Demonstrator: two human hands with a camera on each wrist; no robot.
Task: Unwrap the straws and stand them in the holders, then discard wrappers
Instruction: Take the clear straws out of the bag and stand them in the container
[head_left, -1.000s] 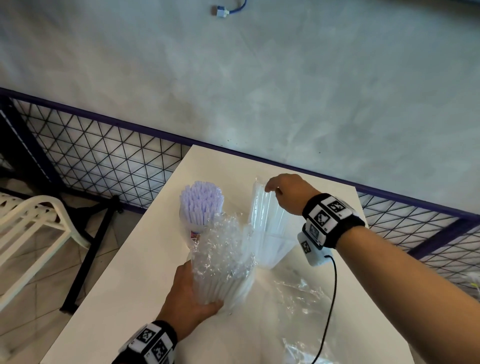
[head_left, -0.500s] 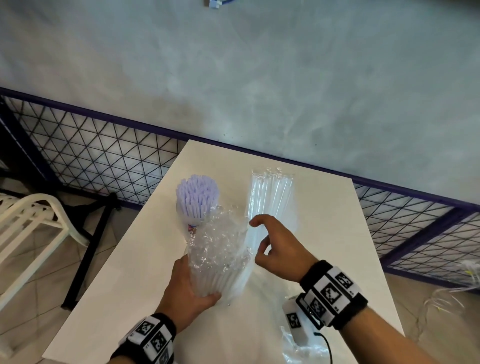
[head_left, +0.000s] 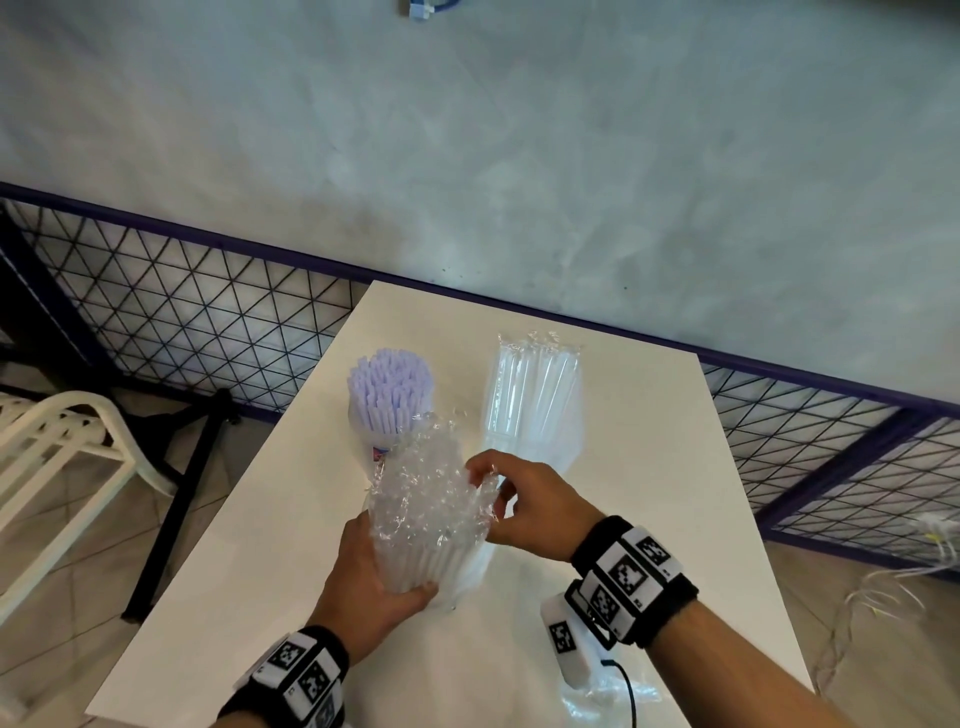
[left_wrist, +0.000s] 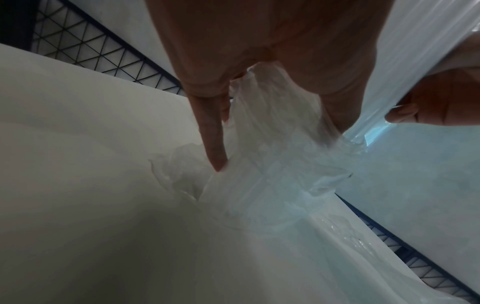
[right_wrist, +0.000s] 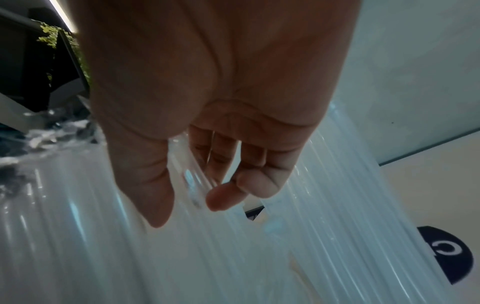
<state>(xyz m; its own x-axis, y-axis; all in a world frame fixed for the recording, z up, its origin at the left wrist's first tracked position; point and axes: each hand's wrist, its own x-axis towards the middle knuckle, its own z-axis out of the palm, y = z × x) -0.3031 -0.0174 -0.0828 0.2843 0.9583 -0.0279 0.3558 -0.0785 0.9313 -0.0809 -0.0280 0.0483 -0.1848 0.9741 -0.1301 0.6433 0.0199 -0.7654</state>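
My left hand grips the lower part of a bundle of clear-wrapped straws standing on the white table; crinkled wrapper ends stick up at the top. At the bundle's upper right edge my right hand curls its fingers round one wrapped straw. Behind the bundle stands a holder full of purple straws. To its right a second holder carries clear straws. In the left wrist view my fingers press into the plastic wrap.
Loose clear wrappers lie at the table's near edge under my right wrist. A black mesh fence runs behind the table below a grey wall. A white plastic chair stands on the floor to the left.
My right hand has come back from the top of the far clear-straw holder to the bundle and now takes hold of a straw at its upper right edge. The left hand keeps its grip.
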